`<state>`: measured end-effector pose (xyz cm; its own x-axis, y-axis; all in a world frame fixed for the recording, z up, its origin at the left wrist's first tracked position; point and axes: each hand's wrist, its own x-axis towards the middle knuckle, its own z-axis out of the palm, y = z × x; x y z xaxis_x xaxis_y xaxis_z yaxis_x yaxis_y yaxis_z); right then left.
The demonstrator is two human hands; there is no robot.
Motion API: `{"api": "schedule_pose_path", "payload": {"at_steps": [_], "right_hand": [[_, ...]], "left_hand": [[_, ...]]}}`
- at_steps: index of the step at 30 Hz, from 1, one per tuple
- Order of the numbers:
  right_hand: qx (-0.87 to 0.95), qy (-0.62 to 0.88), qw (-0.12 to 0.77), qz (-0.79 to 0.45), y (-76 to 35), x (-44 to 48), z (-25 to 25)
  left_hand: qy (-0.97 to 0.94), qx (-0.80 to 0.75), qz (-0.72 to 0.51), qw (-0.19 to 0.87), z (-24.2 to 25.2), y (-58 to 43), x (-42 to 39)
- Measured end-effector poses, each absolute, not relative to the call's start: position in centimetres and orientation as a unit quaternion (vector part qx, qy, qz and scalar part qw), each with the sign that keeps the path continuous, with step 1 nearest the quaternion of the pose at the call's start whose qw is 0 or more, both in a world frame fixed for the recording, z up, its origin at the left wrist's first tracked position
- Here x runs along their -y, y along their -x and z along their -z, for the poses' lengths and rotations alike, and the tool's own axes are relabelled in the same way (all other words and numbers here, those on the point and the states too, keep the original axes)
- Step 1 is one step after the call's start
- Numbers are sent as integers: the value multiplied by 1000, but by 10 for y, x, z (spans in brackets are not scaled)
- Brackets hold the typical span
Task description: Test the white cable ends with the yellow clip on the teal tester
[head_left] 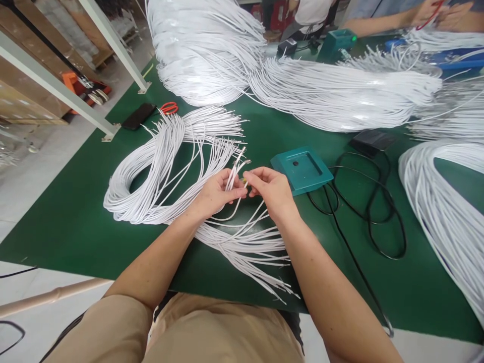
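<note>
My left hand [220, 190] is closed around a few white cables [231, 177], whose stripped ends stick up past the fingers. Thumb and fingers of my right hand [269, 187] pinch the end of one white cable, where a small bit of yellow [244, 180] shows between the two hands. What that yellow bit is, I cannot make out. Left of my hands a looped bundle of white cables [128, 189] lies on the green table, its cut ends fanned out behind my fingers. More cable ends [260, 252] spread out below my wrists.
A teal device [304, 169] with a recessed top sits right of my hand, its black cord [372, 217] coiled beside it. Red-handled scissors [169, 108] and a black phone [139, 116] lie at the back left. Large white cable bundles [340, 93] line the back. Another person's hands [440, 15] work opposite.
</note>
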<state>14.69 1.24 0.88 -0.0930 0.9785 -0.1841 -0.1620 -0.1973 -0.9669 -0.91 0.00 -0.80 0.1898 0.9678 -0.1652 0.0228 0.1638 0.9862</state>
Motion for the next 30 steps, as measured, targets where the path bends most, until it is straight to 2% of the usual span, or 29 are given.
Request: {"api": "schedule_pose_path", "payload": {"at_steps": [4, 12, 23, 26, 30], "right_hand": [[445, 474, 472, -596, -147, -12, -5], [381, 393, 457, -701, -149, -15, 1], [361, 328, 434, -758, -150, -17, 6], [382, 372, 444, -720, -151, -18, 3], [407, 447, 549, -577, -158, -11, -36]], "left_hand": [[-507, -488, -409, 581, 7, 6, 3], [-493, -481, -448, 570, 12, 6, 0], [-503, -469, -447, 572, 9, 8, 0], [-500, -473, -449, 570, 5, 8, 0], [-478, -490, -456, 569, -1, 7, 1]]}}
